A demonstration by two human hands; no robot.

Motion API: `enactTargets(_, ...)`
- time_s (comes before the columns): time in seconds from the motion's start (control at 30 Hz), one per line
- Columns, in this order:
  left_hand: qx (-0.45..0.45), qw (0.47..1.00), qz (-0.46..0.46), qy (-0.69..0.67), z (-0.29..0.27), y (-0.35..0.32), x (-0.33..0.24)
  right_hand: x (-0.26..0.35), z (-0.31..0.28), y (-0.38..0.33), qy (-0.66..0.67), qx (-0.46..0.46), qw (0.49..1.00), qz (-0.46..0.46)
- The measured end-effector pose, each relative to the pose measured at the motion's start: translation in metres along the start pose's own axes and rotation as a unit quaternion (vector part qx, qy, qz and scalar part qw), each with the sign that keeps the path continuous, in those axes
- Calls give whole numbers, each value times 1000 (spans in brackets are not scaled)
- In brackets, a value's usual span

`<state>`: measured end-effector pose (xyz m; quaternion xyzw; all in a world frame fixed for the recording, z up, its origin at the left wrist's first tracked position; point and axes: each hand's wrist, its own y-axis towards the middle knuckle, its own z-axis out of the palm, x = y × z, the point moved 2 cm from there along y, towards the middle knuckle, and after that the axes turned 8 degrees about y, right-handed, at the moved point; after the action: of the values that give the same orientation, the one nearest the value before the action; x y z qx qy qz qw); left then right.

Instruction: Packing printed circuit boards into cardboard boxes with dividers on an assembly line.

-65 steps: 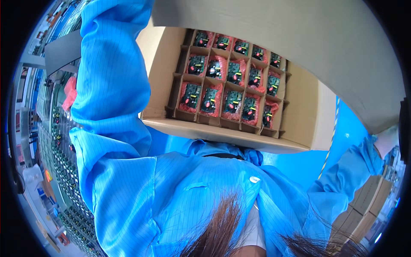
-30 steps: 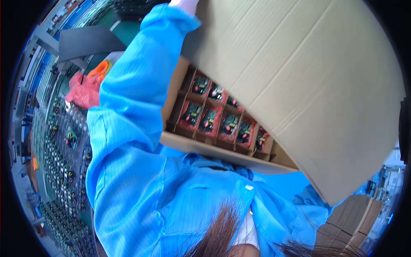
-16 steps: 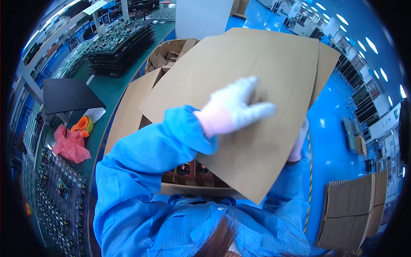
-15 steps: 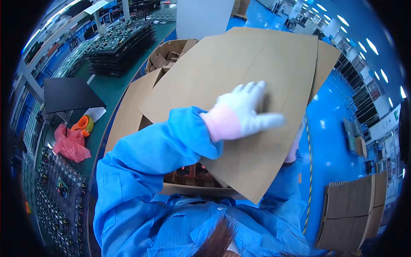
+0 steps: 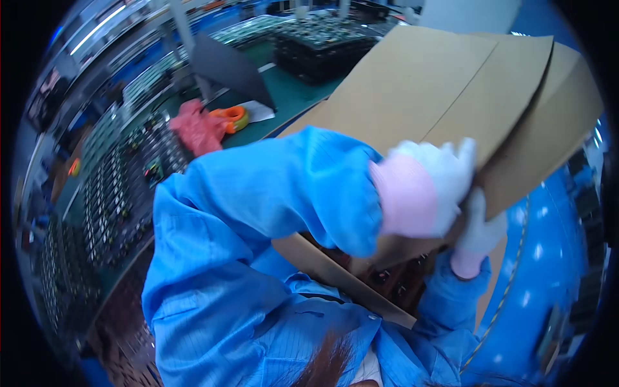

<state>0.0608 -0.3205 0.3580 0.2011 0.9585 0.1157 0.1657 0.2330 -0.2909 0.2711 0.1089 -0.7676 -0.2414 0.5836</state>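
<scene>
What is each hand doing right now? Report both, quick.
Left hand: gloved, laid on the cardboard flap, grip not visible.
Right hand: gloved, under the flap's edge; grip cannot be told.

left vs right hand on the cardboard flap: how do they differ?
The left hand lies on top of the cardboard flap, knuckles up; the right hand grips its edge from below. The left shows nearly whole with a wide pink cuff; the right is partly hidden behind it. Both wear white gloves and blue sleeves.
</scene>
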Motion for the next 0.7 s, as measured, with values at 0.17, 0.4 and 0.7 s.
enactTargets(0.17, -200, 965, -171, 10, -32, -43, 117, -22, -83, 18, 155, -78, 985, 14)
enactTargets(0.4, -438, 863, -212, 136, -94, -125, 222, -70, -223, -25, 316, -132, 915, 213)
enactTargets(0.7, -429, 813, -389, 65, -90, -138, 384, -141, -266, -74, 140, -13, 932, 333)
